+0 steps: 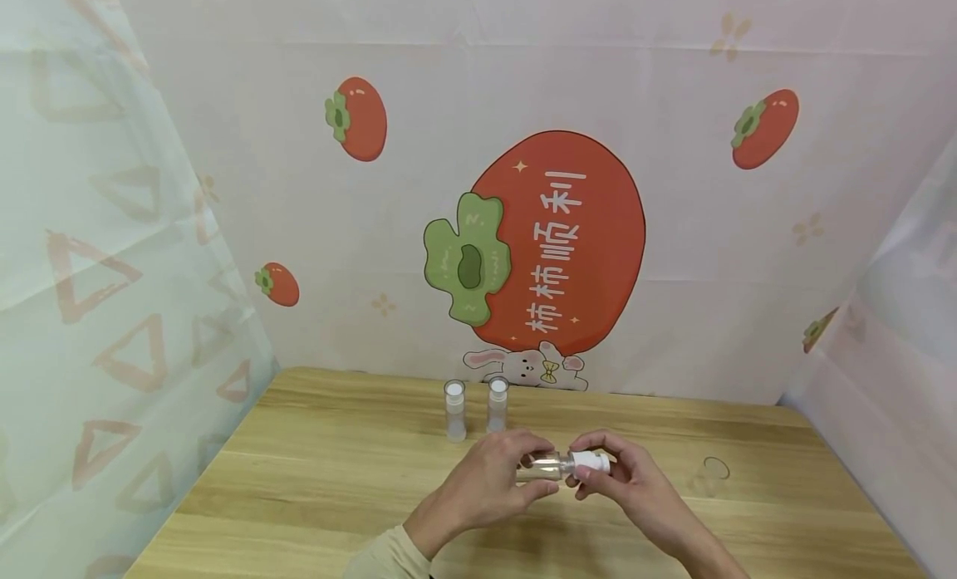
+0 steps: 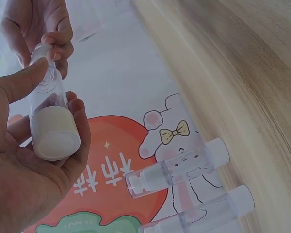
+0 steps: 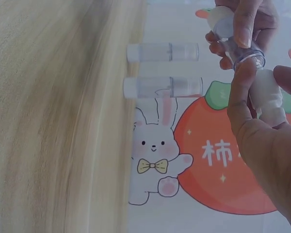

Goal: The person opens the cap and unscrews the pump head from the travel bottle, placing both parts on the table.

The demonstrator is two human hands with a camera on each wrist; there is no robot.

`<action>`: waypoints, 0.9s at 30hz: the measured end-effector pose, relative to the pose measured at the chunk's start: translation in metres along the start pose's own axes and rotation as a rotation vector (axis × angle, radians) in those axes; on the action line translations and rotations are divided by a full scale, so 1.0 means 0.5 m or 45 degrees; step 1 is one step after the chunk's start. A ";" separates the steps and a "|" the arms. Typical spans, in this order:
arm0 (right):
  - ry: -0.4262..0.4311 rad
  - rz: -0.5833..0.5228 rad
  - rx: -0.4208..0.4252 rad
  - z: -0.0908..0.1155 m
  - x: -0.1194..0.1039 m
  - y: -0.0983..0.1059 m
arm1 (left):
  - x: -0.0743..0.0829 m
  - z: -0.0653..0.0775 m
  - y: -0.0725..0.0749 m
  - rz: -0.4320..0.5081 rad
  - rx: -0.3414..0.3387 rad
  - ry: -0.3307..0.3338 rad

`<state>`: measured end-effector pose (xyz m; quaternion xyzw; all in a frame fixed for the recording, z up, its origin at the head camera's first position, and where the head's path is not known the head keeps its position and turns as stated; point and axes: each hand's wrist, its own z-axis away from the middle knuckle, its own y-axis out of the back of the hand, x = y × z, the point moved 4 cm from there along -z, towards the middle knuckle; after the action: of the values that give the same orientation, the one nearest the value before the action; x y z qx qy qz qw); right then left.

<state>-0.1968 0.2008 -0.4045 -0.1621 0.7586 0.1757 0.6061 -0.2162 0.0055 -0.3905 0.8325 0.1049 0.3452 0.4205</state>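
Nearest to us is the pale sleeve [image 1: 389,554] on the left forearm. Beyond it, we see the left hand [image 1: 489,483] with its thumb and fingers curled round a clear bottle [image 1: 544,468], its white base turned toward the palm. The right hand [image 1: 635,483] pinches a white pump head [image 1: 591,461] between thumb and fingers at the bottle's neck end; we cannot tell how firmly the two parts are joined. Bottle and pump head lie in one line, nearly horizontal, between the hands and above the wooden table [image 1: 299,479]. To the right of the right hand, we note a clear piece with a round rim [image 1: 710,476] on the tabletop. Farther back, two capped bottles stand upright side by side, slightly apart: the left bottle [image 1: 455,414] and the right bottle [image 1: 497,406]. Behind them, we find a backdrop printed with a large red persimmon [image 1: 591,255] and a white rabbit [image 1: 523,366].
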 end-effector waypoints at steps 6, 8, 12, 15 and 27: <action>0.008 -0.004 0.013 0.005 0.002 0.007 | -0.006 0.005 0.003 0.013 -0.001 0.030; 0.010 0.000 0.020 0.006 0.003 0.009 | -0.009 0.007 0.004 0.019 -0.006 0.046; 0.014 0.008 0.030 0.009 0.005 0.012 | -0.016 0.010 0.005 0.030 -0.016 0.078; 0.014 0.010 0.028 0.011 0.007 0.014 | -0.021 0.013 0.006 0.039 -0.016 0.096; -0.061 0.030 0.066 0.015 0.015 0.024 | -0.060 0.036 0.006 0.136 -0.021 0.249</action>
<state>-0.1973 0.2148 -0.4123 -0.1332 0.7500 0.1668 0.6261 -0.2267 -0.0216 -0.4099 0.7957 0.0979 0.4475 0.3961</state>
